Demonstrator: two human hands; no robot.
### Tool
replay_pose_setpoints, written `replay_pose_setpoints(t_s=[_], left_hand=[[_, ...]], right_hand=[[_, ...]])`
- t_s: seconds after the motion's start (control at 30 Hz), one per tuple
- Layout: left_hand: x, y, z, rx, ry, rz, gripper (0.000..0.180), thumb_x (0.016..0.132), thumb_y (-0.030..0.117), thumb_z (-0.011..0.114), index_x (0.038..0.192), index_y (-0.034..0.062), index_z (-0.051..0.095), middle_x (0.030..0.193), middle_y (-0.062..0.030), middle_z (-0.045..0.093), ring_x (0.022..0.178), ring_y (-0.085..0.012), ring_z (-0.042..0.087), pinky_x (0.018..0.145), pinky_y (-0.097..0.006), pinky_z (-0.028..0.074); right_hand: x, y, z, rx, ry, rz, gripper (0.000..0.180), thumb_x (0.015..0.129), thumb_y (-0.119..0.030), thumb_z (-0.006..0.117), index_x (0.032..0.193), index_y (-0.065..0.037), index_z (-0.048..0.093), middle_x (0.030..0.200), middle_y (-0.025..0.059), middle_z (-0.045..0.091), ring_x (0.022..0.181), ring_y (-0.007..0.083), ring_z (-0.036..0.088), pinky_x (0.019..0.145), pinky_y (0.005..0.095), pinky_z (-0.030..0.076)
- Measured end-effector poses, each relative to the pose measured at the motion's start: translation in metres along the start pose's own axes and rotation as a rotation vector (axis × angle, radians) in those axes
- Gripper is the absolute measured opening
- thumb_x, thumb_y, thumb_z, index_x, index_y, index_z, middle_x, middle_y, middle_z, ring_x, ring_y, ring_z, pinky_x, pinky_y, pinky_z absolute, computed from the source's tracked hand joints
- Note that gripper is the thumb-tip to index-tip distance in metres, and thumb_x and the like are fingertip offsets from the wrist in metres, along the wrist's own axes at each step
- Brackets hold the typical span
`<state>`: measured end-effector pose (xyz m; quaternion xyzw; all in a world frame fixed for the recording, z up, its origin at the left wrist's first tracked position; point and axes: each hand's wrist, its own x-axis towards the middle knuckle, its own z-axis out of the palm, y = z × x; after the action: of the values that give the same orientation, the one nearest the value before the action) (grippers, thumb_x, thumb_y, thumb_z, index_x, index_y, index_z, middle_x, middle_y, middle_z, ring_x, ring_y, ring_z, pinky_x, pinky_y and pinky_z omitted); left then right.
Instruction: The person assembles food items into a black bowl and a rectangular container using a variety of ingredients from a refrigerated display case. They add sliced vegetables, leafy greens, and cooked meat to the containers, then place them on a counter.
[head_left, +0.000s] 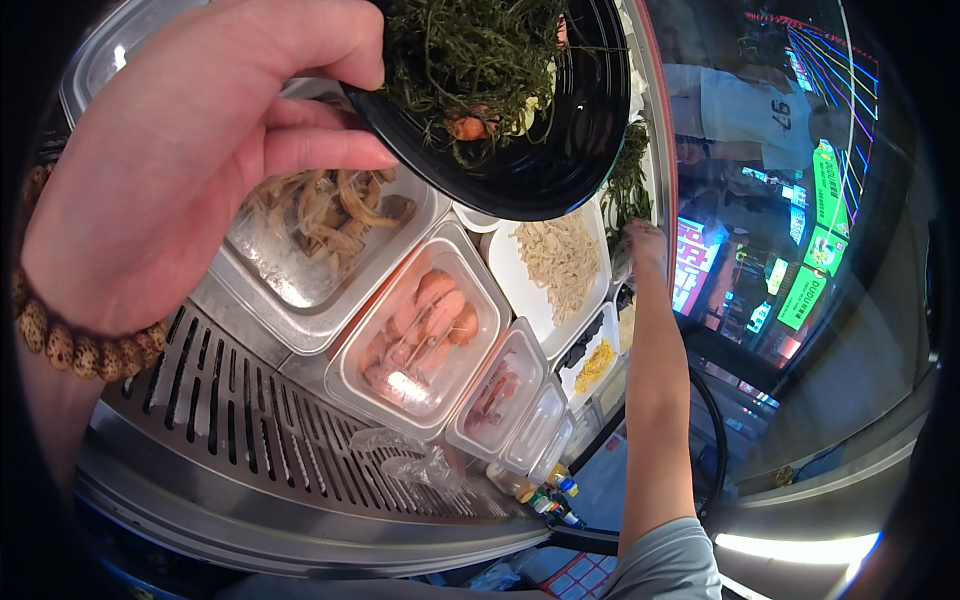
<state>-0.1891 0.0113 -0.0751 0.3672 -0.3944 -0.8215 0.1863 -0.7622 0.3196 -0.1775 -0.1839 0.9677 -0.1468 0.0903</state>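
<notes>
Black bowl [540, 150] rim in left hand [190, 150], above trays [440, 330].

Green signs [820, 225] right (glowing), pink screen [690, 262] beside.

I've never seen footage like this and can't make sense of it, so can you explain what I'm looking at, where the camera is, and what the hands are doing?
There is no machine here: a person works with two bare hands, and a wide fisheye camera on their head looks down, which is why straight edges bend.

The left hand, with a beaded bracelet on the wrist, holds a black bowl by its rim; the bowl is filled with dark green seaweed-like strands. The right hand reaches far forward to the trays; whether it holds anything is too small to tell.

Below sits a metal counter with slots, lined with clear plastic tubs: one of pale brown strips, one of pinkish sausages, and a white tray of pale shredded strips. A crumpled plastic wrap lies on the counter.
</notes>
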Motion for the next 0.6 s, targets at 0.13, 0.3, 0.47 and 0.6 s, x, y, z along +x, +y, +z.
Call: replay_pose_setpoints(t_s=[0.13,0.3,0.47,0.6], left_hand=[[0.001,-0.002,-0.001,-0.026,0.011,-0.004,0.021,0.092,0.009,0.053,0.111,0.0026,0.056,0.104,-0.0056,0.064,0.089,-0.0155,0.070,0.080,-0.024,0.059],[-0.001,-0.002,0.001,-0.026,0.020,0.012,0.020,0.092,0.009,0.053,0.111,0.0023,0.056,0.104,-0.0051,0.064,0.089,-0.0153,0.069,0.080,-0.024,0.059],[0.001,-0.002,-0.004,-0.018,0.008,0.000,0.021,0.092,0.009,0.054,0.111,0.0022,0.056,0.104,-0.0053,0.064,0.090,-0.0153,0.069,0.080,-0.023,0.059],[0.000,0.000,0.003,-0.020,0.045,0.000,0.020,0.092,0.010,0.054,0.111,0.0024,0.056,0.104,-0.0053,0.064,0.090,-0.0155,0.069,0.081,-0.024,0.059]], right_hand=[[0.001,0.007,-0.024,0.284,-0.057,0.082,0.022,0.074,-0.011,0.074,0.093,0.000,0.068,0.066,0.0007,0.059,0.059,0.0120,0.056,0.057,0.0246,0.046],[-0.015,-0.009,-0.024,-0.588,0.272,-0.415,0.036,0.070,-0.017,0.072,0.105,-0.006,0.072,0.094,0.0163,0.072,0.082,0.0292,0.070,0.074,0.0377,0.055],[-0.023,-0.018,-0.004,-0.560,0.097,-0.432,0.032,0.069,-0.020,0.074,0.100,-0.011,0.074,0.097,0.0128,0.073,0.091,0.0323,0.069,0.081,0.0413,0.055],[-0.022,-0.027,0.006,-0.537,0.069,-0.184,0.037,0.067,-0.025,0.080,0.101,-0.011,0.074,0.095,0.0112,0.073,0.086,0.0270,0.071,0.081,0.0361,0.053]])
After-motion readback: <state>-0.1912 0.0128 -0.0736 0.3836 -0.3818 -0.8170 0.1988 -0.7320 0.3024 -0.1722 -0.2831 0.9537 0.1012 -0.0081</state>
